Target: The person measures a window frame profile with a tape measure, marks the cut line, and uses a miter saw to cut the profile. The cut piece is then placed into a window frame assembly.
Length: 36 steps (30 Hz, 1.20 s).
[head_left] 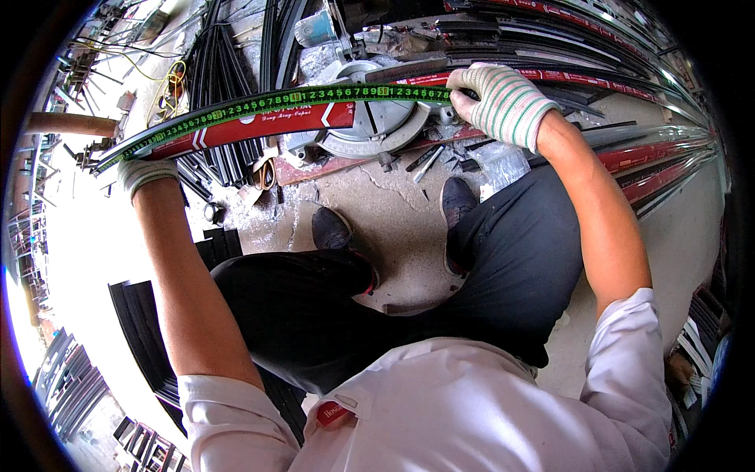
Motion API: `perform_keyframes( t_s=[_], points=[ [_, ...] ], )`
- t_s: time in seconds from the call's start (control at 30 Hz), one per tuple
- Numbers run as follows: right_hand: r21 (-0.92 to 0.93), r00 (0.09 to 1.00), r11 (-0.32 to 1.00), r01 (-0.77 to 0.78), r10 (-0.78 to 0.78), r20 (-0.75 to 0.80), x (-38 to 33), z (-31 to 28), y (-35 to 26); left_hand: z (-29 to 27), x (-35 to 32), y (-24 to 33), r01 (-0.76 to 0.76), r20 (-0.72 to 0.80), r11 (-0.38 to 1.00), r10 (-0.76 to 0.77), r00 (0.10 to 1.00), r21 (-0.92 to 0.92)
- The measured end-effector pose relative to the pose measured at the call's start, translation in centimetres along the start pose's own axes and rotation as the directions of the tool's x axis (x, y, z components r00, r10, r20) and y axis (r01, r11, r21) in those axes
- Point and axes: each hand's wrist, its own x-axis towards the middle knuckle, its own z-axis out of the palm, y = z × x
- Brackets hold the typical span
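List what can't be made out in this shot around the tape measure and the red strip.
- Head view: the left hand holds the far end of the green tape measure; glare there washes out the tape's tip and the fingers' grip.
- The right hand, in a striped glove, covers the tape case, if there is one.
- The red profile strip runs under the tape; its left end is lost in glare.
- The saw's round table is partly hidden by tape and strip.

I see one head-mounted fisheye, looking steeply down over the wearer's chest and knees. It sits close to both gloved hands; the rim bends straight edges.
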Motion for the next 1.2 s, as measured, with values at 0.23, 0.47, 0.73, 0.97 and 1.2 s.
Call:
perform_keyframes(
  t_s=[0.23, 0.47, 0.73, 0.97, 1.2],
  points=[
    [-0.035, 1.0, 0.999, 0.001, 0.0, 0.013, 0.1, 0.0, 0.5, 0.2, 0.3, -0.1, 0.011, -0.003, 1.0, -0.011, 1.0, -0.002],
    [-0.011, 0.999, 0.999, -0.041, 0.041, 0.026, -0.2, -0.5, -0.1, -0.2, 0.6, 0.3, 0.01, -0.004, 1.0, -0.01, 1.0, 0.002],
    [-0.026, 0.999, 1.0, 0.008, -0.009, -0.034, 0.0, 0.3, 0.9, 0.1, 1.1, 0.1, 0.02, -0.004, 1.0, -0.02, 1.0, 0.009],
    [0.037, 0.998, 0.999, -0.02, 0.022, -0.063, 0.0, -0.2, 0.9, -0.2, 2.4, -0.9, 0.074, -0.019, 0.997, -0.073, 0.997, 0.036],
    [0.06, 0.982, 0.997, 0.038, -0.026, -0.185, -0.1, -0.2, 1.2, 0.2, 3.3, -3.7, 0.035, -0.098, 0.998, -0.039, 0.994, -0.044]
  ],
)
